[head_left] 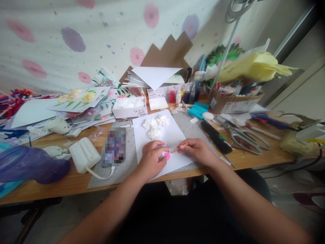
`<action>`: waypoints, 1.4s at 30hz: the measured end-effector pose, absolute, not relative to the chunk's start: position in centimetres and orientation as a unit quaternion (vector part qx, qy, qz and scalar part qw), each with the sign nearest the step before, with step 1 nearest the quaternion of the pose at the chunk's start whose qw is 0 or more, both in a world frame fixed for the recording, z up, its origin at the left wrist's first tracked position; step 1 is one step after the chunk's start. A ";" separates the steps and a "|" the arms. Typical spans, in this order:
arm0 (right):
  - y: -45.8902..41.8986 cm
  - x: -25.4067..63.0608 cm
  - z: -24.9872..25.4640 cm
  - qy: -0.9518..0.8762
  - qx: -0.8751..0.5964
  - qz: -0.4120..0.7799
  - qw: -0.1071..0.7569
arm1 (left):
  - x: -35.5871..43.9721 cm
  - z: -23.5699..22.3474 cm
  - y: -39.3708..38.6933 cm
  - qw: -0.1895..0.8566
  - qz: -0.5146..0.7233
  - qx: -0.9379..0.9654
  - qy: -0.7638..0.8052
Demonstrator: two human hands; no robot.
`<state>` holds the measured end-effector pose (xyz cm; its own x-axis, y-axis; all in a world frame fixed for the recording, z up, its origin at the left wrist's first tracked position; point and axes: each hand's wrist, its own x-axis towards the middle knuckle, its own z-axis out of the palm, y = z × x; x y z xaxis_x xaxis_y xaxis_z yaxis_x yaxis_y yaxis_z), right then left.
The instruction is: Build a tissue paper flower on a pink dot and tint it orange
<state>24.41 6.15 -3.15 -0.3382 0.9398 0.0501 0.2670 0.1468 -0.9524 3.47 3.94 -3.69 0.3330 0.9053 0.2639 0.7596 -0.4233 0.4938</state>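
A white sheet of paper [142,149] lies on the grey cutting mat in front of me, with white crumpled ruffled clumps [155,126] on its upper half. My left hand [152,158] is closed, thumb and fingers around a small white piece with a bright pink part [167,156] low over the paper. Its exact kind is too small to make out. My right hand [196,150] is closed in a pinch on a thin wooden-coloured stick [175,150]. The stick's tip points left and meets the small piece, or is very near it.
Left of the paper lie a phone [114,147] and a white power bank [84,155] joined by a cable. To the right are large scissors [245,137] and a black-handled tool [215,137]. Behind stand a white box [130,107], small bottles [178,96] and a cardboard box [235,101].
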 end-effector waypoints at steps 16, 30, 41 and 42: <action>6.4 24.8 -3.7 -0.503 -0.491 0.486 0.519 | -2.0 -2.4 4.9 0.089 0.372 0.714 0.586; 6.4 24.9 -4.5 -0.471 -0.484 0.515 0.527 | -8.9 0.0 14.0 -0.024 0.111 0.716 0.689; 6.4 25.0 -4.7 -0.484 -0.461 0.505 0.546 | -5.7 1.6 12.8 0.155 0.201 0.730 0.635; 6.3 24.9 -4.7 -0.485 -0.453 0.502 0.554 | -5.0 1.6 11.9 0.194 0.219 0.727 0.621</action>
<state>24.91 6.29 -4.73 0.0252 0.9963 0.0823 -0.1167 0.0847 -0.9896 -5.05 11.87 1.64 0.1337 0.9880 0.0773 0.8183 -0.1541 0.5537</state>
